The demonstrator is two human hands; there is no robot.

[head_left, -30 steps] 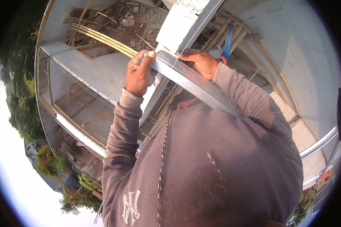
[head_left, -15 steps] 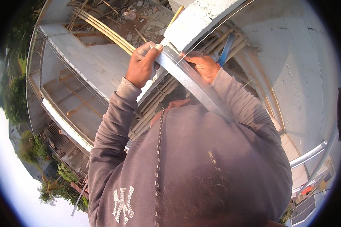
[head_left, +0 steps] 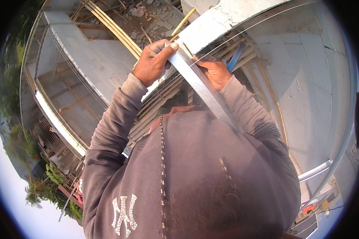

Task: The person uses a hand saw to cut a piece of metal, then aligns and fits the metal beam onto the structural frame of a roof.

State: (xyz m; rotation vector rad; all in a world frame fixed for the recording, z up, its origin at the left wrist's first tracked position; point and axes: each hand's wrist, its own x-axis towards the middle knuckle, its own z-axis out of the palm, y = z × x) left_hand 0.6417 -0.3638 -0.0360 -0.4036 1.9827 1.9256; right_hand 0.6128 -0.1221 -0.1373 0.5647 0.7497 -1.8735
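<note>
A long silver metal channel slants from near my chest up to the edge of a pale wall top. My left hand grips its far end, the thumb pressed on the top edge and the fingers curled around the outer side. On the channel's right side, my right hand is closed, its thumb and index finger close to the channel's edge; its other fingertips are partly hidden. A thin taut string crosses over the channel by my right fingertips and runs off to the upper right.
A rough whitish wall top extends beyond the channel. Lower down lie wooden poles, rubble and stacked timbers. A blue strip shows behind my right hand. Grey block walls stand left and right; a shiny pipe is at right.
The view has shifted slightly, with the background sliding a little left on the left side. Both hands keep their hold near the channel's far end, which is slightly higher in view.
</note>
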